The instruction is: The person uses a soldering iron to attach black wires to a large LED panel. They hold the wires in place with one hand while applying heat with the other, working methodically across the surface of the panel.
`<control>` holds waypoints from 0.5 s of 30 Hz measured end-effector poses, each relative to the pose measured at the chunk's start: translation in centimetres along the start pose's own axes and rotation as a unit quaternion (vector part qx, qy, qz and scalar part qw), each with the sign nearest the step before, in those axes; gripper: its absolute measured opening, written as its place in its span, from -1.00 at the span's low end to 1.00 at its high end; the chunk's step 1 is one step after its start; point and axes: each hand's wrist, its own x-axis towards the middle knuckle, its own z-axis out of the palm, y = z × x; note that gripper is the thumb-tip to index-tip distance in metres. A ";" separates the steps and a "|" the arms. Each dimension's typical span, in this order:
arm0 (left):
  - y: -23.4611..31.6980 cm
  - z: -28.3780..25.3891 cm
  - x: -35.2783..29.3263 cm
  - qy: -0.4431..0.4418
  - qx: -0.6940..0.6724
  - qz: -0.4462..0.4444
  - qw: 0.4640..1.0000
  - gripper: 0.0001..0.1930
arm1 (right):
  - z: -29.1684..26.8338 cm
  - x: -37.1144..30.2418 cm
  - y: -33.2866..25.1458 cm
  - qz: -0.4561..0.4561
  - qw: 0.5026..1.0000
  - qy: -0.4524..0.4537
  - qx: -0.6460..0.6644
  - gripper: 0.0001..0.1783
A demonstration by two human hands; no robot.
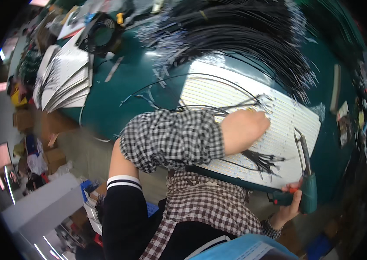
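Observation:
My right hand (291, 209) grips a green soldering gun (308, 195) by its handle, a finger at the red trigger. The gun's long thin tip points away from me over the right part of a white panel (298, 117) with rows of small yellowish marks. My left hand (245, 131) is closed above the middle of that panel, fingers curled down; what they hold is hidden. Black cables (218, 108) with stripped ends lie beside and beyond it. Between the left hand and the panel's near edge lies a bunch of short black wires (261, 161).
A large heap of black cables (235, 43) covers the far side of the green table (122, 93). At the left edge stands a stack of white panels (64, 80), with a round black device (103, 34) beyond it. A pale bar (335, 89) lies at the right.

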 end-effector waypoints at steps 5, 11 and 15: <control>0.9 -1.2 0.8 -0.027 -0.132 -0.160 0.978 -0.91 | -0.1 0.1 -0.3 -0.005 0.999 -0.039 -0.007 -0.47; 0.8 -1.0 1.3 -0.066 -0.245 -0.243 0.936 -0.90 | -0.1 -0.2 -0.3 -0.009 0.999 -0.046 0.005 -0.46; 1.2 -1.7 1.7 -0.078 -0.207 -0.229 0.948 -0.90 | 0.3 -0.2 -0.7 -0.008 0.999 -0.044 -0.002 -0.46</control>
